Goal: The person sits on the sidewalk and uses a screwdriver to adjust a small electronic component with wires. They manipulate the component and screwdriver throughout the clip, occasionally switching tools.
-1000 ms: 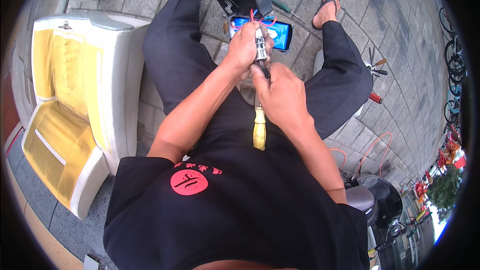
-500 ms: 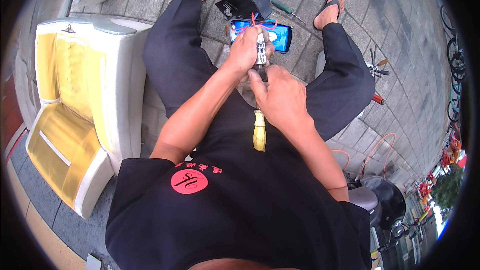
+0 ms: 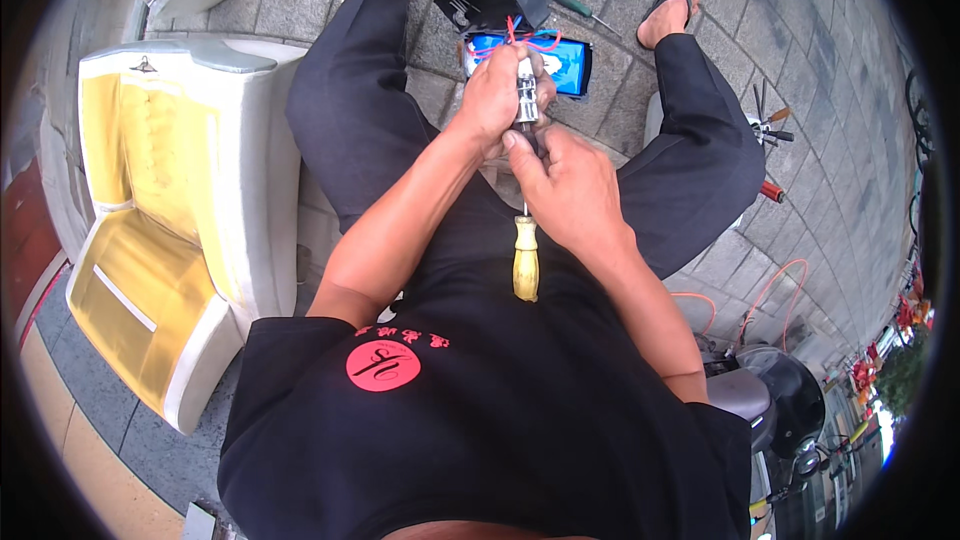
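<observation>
Between my knees, my left hand [image 3: 490, 100] is closed around a silver cylindrical metal part [image 3: 527, 90] with a dark lower end. My right hand [image 3: 572, 185] is closed just below, its thumb pressed near that dark end. From under the right hand a thin shaft runs toward me to a yellow-handled screwdriver [image 3: 526, 260], its handle close to my shirt. The screwdriver's tip is hidden by the fingers. Red and blue wires [image 3: 512, 30] stick up beyond the left hand, over a blue-faced box [image 3: 572, 65] partly covered by that hand.
A black open case [image 3: 495, 0] lies past the blue box, beside a green-handled screwdriver [image 3: 572, 2]. A yellow and white seat [image 3: 165, 180] stands at my left. More tools [image 3: 772, 128] lie beyond my right knee, and an orange hose [image 3: 770, 290] loops on the paving.
The view has shifted slightly, so the surroundings sit a little differently. Both hands keep the same grip on the metal part and screwdriver.
</observation>
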`<control>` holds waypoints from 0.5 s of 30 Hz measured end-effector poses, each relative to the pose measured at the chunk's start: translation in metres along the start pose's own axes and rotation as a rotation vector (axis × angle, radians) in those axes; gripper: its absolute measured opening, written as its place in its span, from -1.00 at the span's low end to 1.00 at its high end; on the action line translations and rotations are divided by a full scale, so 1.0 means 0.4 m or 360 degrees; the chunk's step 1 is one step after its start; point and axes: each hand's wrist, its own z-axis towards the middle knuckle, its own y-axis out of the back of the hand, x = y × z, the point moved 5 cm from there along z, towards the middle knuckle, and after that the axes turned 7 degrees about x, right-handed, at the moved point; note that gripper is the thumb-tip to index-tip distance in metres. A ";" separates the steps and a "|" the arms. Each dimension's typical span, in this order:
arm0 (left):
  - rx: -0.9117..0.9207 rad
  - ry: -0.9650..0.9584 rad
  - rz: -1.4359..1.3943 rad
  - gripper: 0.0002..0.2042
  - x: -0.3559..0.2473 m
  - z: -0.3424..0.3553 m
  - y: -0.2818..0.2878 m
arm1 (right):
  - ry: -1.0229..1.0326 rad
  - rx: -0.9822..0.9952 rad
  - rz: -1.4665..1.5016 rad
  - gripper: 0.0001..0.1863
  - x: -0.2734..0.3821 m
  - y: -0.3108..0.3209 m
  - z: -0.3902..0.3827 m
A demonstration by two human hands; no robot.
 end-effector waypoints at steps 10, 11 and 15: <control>-0.0005 -0.0012 0.0055 -0.66 0.000 -0.001 0.002 | 0.0090 -0.0013 -0.0037 -0.55 -0.012 -0.004 0.001; -0.0020 -0.0011 0.0063 -0.66 -0.003 -0.002 0.001 | 0.0115 -0.0070 -0.0075 -0.55 -0.006 -0.003 -0.003; -0.0072 -0.0046 0.0084 -0.67 0.000 -0.004 0.001 | 0.0249 -0.0436 -0.0260 -0.56 0.010 0.005 -0.022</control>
